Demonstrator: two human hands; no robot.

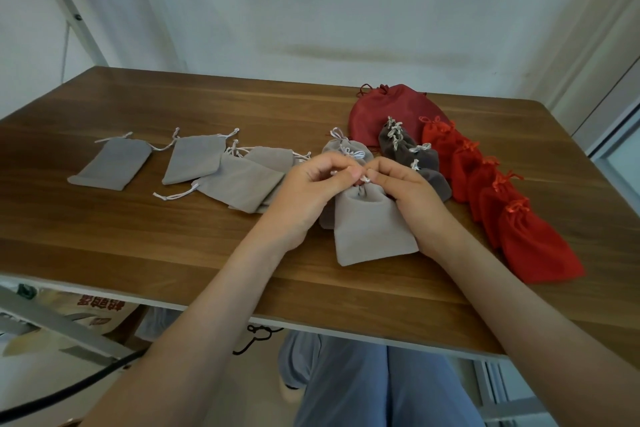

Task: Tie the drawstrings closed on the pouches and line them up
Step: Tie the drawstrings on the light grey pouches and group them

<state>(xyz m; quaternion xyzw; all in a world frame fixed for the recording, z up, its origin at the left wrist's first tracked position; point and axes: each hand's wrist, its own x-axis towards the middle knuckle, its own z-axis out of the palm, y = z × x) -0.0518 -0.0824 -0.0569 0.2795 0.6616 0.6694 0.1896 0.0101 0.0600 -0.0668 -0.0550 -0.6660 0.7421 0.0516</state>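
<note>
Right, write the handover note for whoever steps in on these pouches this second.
Left hand: pinches the white drawstring of the light grey pouch at the table's near middle.
Right hand: pinches the same drawstring; the knot looks unfinished.
Done: red pouches tied, in a row at right; dark grey pouches tied, in a row beside them; tied light grey pouches behind the hands; large dark red pouch at the back.
To do: finish this knot, then tie and line up the flat grey pouches at left, strings loose.

text: red printed characters, unreadable | on: sack (101,309)
</note>
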